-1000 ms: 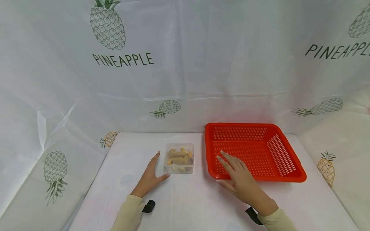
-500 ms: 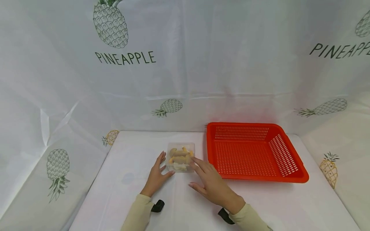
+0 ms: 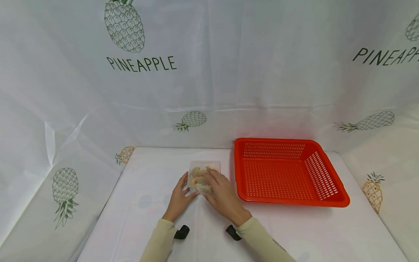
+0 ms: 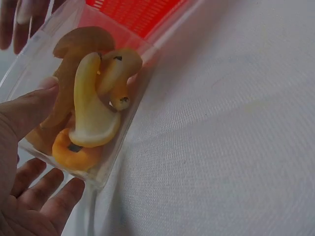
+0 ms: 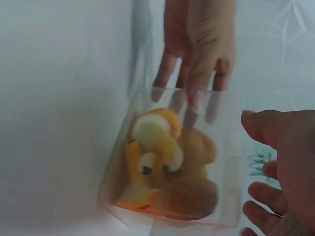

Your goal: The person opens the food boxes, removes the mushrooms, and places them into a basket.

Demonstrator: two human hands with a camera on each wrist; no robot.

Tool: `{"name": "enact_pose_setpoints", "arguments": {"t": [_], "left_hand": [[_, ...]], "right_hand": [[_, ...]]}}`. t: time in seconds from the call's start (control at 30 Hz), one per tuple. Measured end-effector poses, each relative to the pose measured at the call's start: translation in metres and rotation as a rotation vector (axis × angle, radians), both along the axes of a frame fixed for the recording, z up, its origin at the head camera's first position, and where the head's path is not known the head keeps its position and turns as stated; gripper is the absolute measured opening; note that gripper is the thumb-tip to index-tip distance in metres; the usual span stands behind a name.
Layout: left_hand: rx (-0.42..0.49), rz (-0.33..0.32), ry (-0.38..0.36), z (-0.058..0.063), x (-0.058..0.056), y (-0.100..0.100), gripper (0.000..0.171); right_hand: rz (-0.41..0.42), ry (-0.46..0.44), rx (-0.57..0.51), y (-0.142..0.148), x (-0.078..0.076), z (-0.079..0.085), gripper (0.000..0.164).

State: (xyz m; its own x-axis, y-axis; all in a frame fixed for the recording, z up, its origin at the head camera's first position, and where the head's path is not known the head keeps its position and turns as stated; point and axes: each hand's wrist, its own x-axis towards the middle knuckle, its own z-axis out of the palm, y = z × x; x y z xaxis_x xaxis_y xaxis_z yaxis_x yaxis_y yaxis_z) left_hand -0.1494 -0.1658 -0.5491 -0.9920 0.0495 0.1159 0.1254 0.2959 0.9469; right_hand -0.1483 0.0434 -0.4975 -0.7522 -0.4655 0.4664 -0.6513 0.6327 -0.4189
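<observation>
A clear plastic box [image 3: 213,163] sits on the white table, left of the red basket. Inside lie several mushroom-shaped pieces: brown ones [image 4: 71,88], a yellow-and-white one [image 4: 93,120] and an orange one [image 4: 78,156]. My left hand [image 3: 179,201] grips the box's left near side, thumb over the rim and fingers along the outside. My right hand [image 3: 226,199] reaches over the box's right side, fingers extended above the contents. In the right wrist view, its thumb and fingers stand apart beside the box, with nothing held between them.
A red perforated basket [image 3: 275,178] stands just right of the box. White cloth [image 3: 157,160] covers the table. Sheets printed with pineapples [image 3: 124,27] hang behind and at the sides. Black wrist cameras [image 3: 181,232] sit under both wrists.
My right hand has moved left from the basket's near edge to over the box. My left hand has shifted right and taken hold of the box's side. The basket has stayed put.
</observation>
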Motion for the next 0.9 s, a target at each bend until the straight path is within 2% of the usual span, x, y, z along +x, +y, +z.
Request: {"name": "enact_pose_setpoints", "arguments": {"t": [0.13, 0.2, 0.37, 0.5, 0.67, 0.9], "left_hand": [[0.021, 0.003, 0.001, -0.002, -0.002, 0.001, 0.085], [0.034, 0.008, -0.001, -0.003, -0.002, 0.001, 0.082], [0.050, 0.022, 0.009, -0.003, -0.004, 0.002, 0.079], [0.056, 0.033, 0.023, -0.003, -0.006, 0.004, 0.076], [0.051, 0.047, 0.025, -0.004, -0.007, 0.005, 0.073], [0.049, 0.054, 0.009, -0.003, -0.007, 0.005, 0.072]], "right_hand": [[0.007, -0.029, 0.013, -0.004, -0.009, -0.006, 0.064], [0.012, -0.014, 0.063, -0.006, -0.014, -0.009, 0.061], [-0.004, 0.094, 0.198, -0.009, -0.022, -0.017, 0.054], [-0.025, 0.172, 0.212, -0.010, -0.023, -0.020, 0.054], [-0.024, 0.217, 0.221, -0.012, -0.023, -0.021, 0.053], [-0.022, 0.300, 0.335, -0.014, -0.024, -0.021, 0.054]]}}
